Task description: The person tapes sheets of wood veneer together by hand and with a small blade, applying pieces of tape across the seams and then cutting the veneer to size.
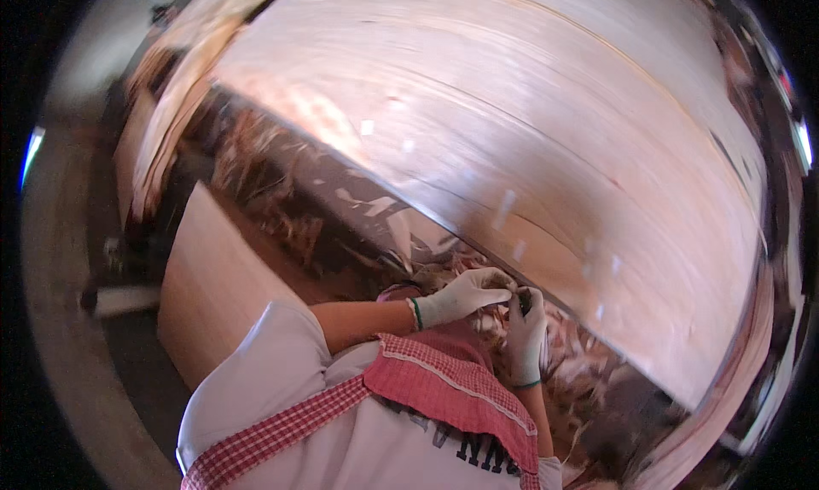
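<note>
Both hands wear white knit gloves with green cuffs and meet just in front of the near edge of a large pale wood veneer sheet (478, 89). My left hand (465, 299) reaches in from the left, its thumb and fingers pinched together. Facing it, my right hand (525, 336) is closed too, fingertips nearly touching the left ones. Something small and dark seems to sit between the fingertips, but its kind is too small to make out. Small pale flecks (368, 127) lie on the veneer, which is partly smeared by motion.
Wood shavings and scraps (589, 353) fill the space below the sheet's near edge. A pale board (217, 294) stands at my left. Curled veneer strips (183, 98) hang at the far left. My red checked apron (452, 375) is close beneath my hands.
</note>
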A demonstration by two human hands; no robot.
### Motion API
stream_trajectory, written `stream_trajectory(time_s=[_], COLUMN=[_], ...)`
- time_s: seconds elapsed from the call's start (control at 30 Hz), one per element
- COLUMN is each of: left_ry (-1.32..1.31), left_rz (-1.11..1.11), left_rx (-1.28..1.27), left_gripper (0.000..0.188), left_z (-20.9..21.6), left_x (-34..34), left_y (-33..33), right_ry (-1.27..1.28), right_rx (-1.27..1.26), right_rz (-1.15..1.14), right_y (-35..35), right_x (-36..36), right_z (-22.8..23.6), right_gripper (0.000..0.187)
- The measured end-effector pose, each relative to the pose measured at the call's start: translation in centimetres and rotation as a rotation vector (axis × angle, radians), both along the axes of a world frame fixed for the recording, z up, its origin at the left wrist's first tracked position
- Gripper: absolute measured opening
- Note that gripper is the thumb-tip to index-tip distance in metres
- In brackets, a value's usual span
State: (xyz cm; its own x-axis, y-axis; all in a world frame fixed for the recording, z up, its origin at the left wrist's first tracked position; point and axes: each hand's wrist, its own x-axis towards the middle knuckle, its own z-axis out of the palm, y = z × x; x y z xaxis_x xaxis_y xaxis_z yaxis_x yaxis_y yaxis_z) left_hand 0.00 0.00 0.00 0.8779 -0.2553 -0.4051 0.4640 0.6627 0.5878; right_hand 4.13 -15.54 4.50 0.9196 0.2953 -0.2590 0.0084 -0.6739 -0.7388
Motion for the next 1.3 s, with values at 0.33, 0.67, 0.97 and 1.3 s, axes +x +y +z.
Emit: stream_trajectory(time_s=[0.33,0.67,0.97,1.3], left_ry=[-0.038,-0.144,-0.074,-0.064], left_rz=[0.624,0.112,-0.087,-0.298], left_rx=[1.041,2.202,2.143,1.956], left_gripper=[0.019,0.048,0.054,0.066], left_z=[-1.8,-9.8,-10.3,-6.2], left_x=[-11.4,-5.4,-3.9,-3.6], left_y=[31.0,50.9,47.3,49.1], right_ry=[0.121,-0.138,-0.243,0.377], right_rx=[0.099,-0.253,-0.401,0.295], right_rz=[0.533,0.67,0.49,0.581], right_y=[34.4,58.3,55.1,50.7], right_x=[-3.0,5.4,3.3,-5.1], right_z=[-4.5,-12.0,-12.7,-4.1], right_gripper=[0.03,0.037,0.037,0.007])
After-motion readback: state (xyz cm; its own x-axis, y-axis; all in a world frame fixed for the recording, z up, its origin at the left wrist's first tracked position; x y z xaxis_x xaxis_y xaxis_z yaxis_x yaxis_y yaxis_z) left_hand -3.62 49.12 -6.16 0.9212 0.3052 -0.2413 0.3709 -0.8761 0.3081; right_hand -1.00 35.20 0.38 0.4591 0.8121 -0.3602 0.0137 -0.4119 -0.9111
